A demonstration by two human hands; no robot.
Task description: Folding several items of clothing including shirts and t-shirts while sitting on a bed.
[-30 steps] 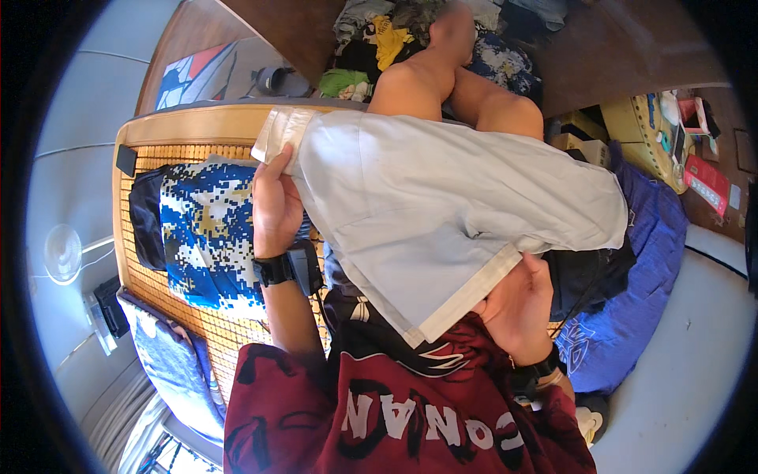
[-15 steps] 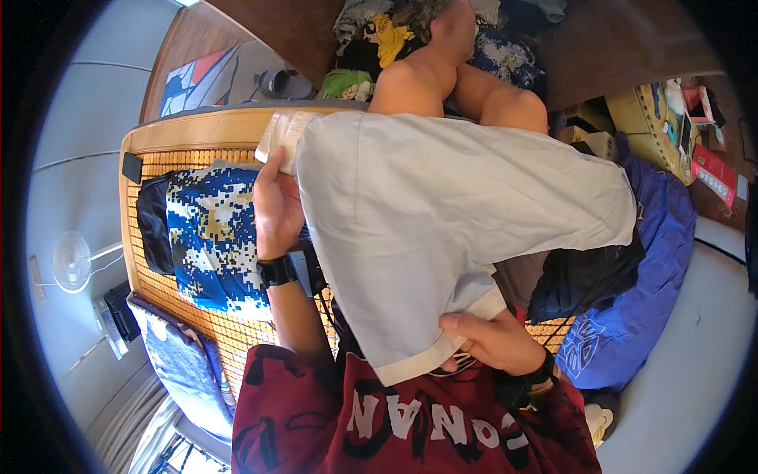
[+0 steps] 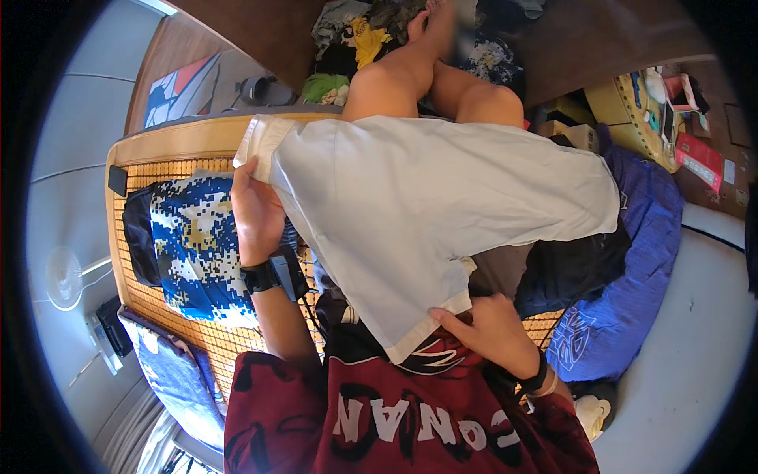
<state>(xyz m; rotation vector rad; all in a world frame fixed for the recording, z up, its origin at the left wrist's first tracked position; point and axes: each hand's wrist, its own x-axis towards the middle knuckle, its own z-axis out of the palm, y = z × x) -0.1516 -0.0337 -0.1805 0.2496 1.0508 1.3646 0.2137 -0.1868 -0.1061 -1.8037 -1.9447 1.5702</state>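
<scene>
A pale grey garment with off-white bands at its edges is spread over my lap and the bed. Whether it is shorts or a top, I cannot tell for sure. My left hand pinches the band at its upper left corner, thumb on top and fingers underneath. Lower down, my right hand grips the hem of the near flap between thumb and fingers; some fingers are hidden behind the cloth. The far right end of the garment lies loose, over dark clothing.
A folded blue camouflage garment lies on the bed's woven mat at left. Blue-purple cloth rests at right. Beyond my bare legs sits a clothes pile. A cluttered yellow stool stands far right, a folded blanket near left.
The view has shifted slightly, moving the scene left. The near flap's hem has straightened and lies less bunched at my right hand. Both hands still hold the garment.
</scene>
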